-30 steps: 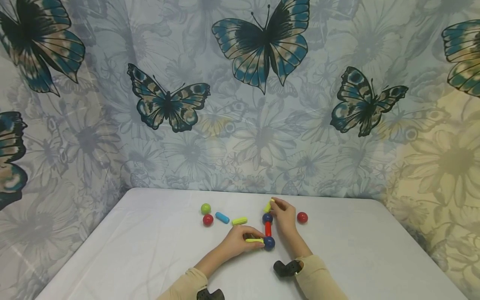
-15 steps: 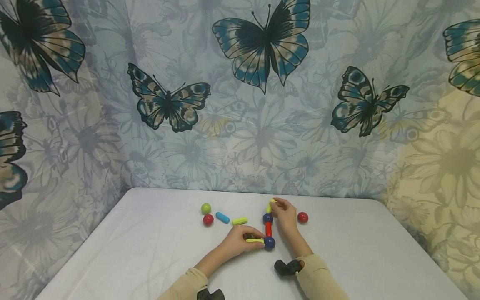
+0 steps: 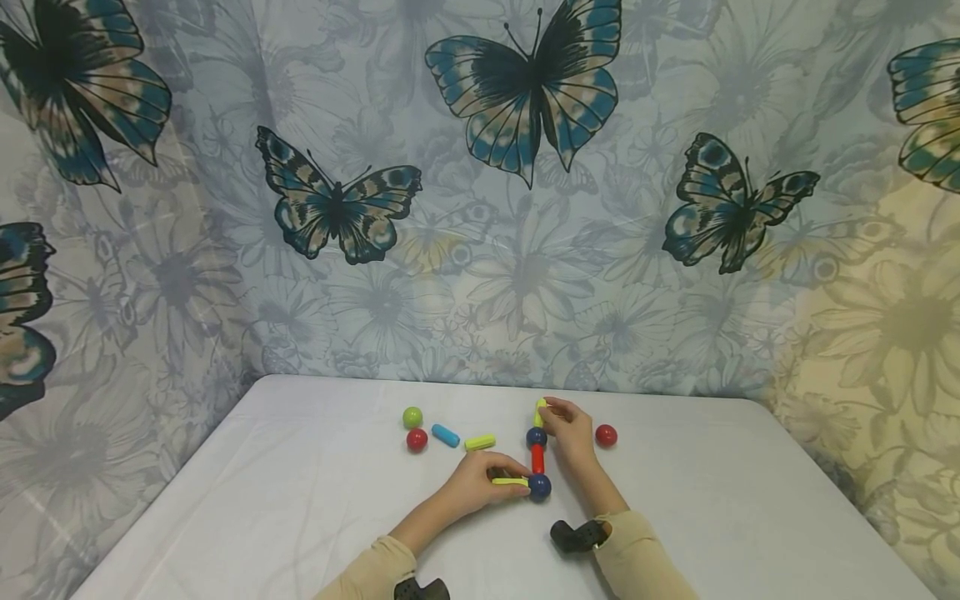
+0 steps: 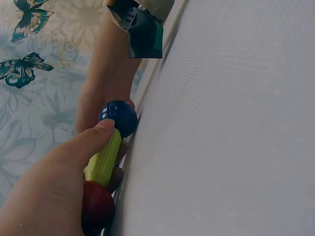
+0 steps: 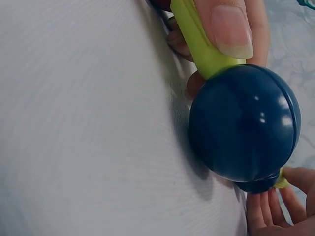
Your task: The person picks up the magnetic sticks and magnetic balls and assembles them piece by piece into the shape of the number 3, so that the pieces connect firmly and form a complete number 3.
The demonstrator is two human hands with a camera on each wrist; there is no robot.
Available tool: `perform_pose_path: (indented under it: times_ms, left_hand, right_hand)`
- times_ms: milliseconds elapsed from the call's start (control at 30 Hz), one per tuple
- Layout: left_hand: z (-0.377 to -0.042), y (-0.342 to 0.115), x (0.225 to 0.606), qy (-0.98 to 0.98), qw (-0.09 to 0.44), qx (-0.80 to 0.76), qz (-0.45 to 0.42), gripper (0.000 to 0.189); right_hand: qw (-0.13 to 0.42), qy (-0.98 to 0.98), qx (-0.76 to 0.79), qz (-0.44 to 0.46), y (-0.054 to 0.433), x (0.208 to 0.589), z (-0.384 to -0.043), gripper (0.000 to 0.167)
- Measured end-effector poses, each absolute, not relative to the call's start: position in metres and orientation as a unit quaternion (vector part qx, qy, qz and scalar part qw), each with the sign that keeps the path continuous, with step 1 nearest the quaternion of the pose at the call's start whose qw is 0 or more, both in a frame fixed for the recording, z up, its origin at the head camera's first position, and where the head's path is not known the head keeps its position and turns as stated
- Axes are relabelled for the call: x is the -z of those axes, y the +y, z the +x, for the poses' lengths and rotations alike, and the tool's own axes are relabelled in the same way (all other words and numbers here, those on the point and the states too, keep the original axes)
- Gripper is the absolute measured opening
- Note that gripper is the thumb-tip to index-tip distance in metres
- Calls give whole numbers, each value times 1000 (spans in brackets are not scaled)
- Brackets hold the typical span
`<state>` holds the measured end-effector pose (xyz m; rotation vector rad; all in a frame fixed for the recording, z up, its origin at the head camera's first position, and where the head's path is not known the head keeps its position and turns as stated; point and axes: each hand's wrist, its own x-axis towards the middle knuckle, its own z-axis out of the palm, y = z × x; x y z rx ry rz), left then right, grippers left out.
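My left hand [image 3: 480, 483] pinches a yellow-green stick [image 4: 103, 160] between thumb and fingers. A dark blue ball [image 3: 539, 487] sits at one end of that stick; at the other, a red ball [image 4: 98, 204] shows beside the palm, hidden in the head view. From the blue ball a red stick [image 3: 537, 459] runs away to a second blue ball [image 3: 536, 437]. There my right hand [image 3: 570, 432] pinches another yellow-green stick [image 3: 539, 414], its lower end right at the ball. In the right wrist view the nearer blue ball [image 5: 244, 123] fills the middle.
Left of the hands lie a green ball [image 3: 412, 417], a red ball [image 3: 417, 440], a blue stick [image 3: 446, 436] and a yellow-green stick [image 3: 480, 442]. Another red ball [image 3: 606, 435] is right of my right hand. Butterfly-patterned cloth [image 3: 480, 275] hangs behind the white table [image 3: 300, 500].
The yellow-green stick in my right hand has swung from a slant to nearly in line with the red stick. My left hand keeps its place.
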<state>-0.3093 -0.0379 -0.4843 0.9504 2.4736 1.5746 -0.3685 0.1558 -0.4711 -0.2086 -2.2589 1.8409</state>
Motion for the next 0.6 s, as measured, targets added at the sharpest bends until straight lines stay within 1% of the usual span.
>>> perform_pose_path:
  times_ms: [600]
  left_hand:
    - [-309,-38,485,807,29,-505,303,23]
  right_hand:
    - [73,-803,-589,-49,157,472,-365,38]
